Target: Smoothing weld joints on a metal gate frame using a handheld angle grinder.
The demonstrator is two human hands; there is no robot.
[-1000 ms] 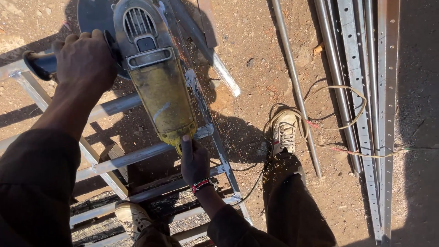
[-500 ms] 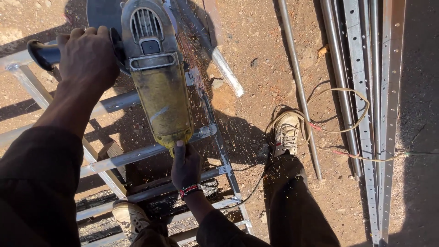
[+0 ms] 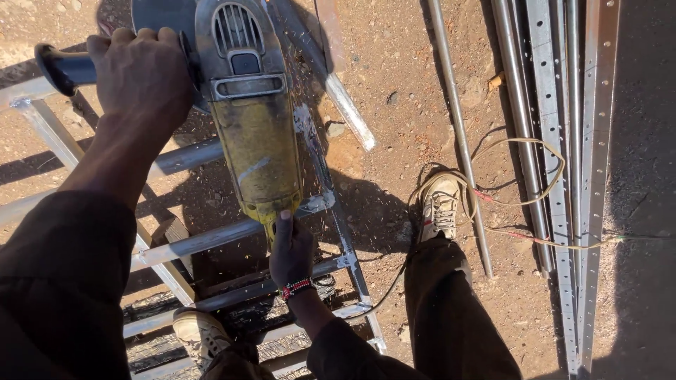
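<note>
Left hand (image 3: 144,74) was wrapped tight round the side handle (image 3: 63,68), right hand (image 3: 290,248) gripping the tail of the yellow angle grinder (image 3: 250,119), which sat over the metal frame (image 3: 211,239) on the dirt ground (image 3: 394,127).

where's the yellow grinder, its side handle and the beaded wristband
yellow grinder (image 3: 257,151): head view, middle of its body
side handle (image 3: 60,69): head view, dark grip end beyond the left hand
beaded wristband (image 3: 296,288): head view, band on the right wrist
</note>
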